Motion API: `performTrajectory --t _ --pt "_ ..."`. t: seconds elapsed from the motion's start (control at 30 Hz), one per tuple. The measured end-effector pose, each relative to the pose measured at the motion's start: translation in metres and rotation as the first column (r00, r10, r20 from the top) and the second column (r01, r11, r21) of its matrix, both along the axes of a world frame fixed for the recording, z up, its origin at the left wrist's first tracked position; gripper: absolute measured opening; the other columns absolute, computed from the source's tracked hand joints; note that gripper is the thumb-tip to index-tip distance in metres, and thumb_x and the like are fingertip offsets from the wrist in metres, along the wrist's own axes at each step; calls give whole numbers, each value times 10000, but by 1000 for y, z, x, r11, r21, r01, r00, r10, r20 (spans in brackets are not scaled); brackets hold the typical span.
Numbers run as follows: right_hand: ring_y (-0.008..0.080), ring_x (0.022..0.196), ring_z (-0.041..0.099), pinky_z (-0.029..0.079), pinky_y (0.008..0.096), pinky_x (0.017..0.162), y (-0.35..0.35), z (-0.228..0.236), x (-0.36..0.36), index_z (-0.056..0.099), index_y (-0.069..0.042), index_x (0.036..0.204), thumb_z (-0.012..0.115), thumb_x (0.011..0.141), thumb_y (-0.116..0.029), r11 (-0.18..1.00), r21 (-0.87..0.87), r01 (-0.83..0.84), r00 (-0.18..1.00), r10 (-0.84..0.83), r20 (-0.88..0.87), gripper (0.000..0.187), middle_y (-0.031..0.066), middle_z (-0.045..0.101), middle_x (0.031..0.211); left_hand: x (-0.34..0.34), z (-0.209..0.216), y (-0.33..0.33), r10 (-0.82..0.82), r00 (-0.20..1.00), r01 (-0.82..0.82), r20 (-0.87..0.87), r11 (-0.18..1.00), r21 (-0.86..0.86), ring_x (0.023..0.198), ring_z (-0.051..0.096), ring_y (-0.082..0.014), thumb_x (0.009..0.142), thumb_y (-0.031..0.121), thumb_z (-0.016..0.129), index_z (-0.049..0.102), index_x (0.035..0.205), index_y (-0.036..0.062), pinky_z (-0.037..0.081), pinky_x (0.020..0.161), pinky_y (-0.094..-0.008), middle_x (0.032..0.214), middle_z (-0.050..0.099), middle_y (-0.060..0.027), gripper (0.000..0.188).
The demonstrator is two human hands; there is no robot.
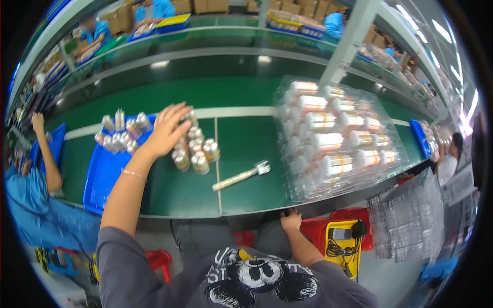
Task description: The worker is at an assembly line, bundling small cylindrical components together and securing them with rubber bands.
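My left hand (170, 129) is stretched over the green worktop, palm down and fingers spread. Its fingertips are at the back of a group of small white-and-silver cylinders (196, 149), several with yellowish bands round them. No cylinder is visibly lifted, though the palm hides part of the group. My right hand (291, 220) rests low at the table's front edge, over my lap, with its fingers apart and nothing seen in them. Between the hands lies a cream, wrapped-looking stick (236, 179) with a pale forked head.
A blue tray (97, 177) at left holds more cylinders (120, 134) in its far part. At right stands a tall stack of clear plastic trays (303, 190) filled with banded cylinders. A co-worker's arm (47, 154) is at far left. A yellow bin (334, 251) with cables sits below the edge.
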State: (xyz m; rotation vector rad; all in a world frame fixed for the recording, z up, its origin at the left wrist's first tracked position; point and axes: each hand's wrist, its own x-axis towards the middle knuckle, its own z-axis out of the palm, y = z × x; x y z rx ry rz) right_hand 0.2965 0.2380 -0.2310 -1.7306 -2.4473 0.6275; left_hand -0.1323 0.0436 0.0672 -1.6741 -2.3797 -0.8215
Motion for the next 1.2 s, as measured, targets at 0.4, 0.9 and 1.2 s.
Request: performTrajectory --t 0.4,0.9,1.2 --pt "283 727 661 524 354 661 -52 71 -4 679 -27 867 588 762 -10 849 236 -473 650 517 -557 140 132 684 844 135 -30 -65 360 892 -427 273 870 247 1245 440 -330 821 165 697 472 1281 33 360 1029 -404 1324 449 -184 529" --pt "283 1079 535 315 513 1067 -57 271 -155 655 -82 1057 614 716 12 477 481 -735 483 867 -122 355 66 594 1030 156 -47 -51 98 815 -386 571 827 409 962 598 -186 741 67 765 589 1106 17 491 834 -311 1055 579 -94 409" --pt "121 742 518 446 267 679 -48 275 -140 454 -33 983 553 934 -53 863 364 -351 68 411 -909 112 63 537 885 201 -44 -24 -133 805 -122 578 917 380 993 623 -252 737 126 786 597 1151 27 493 867 -342 1088 633 -131 466"
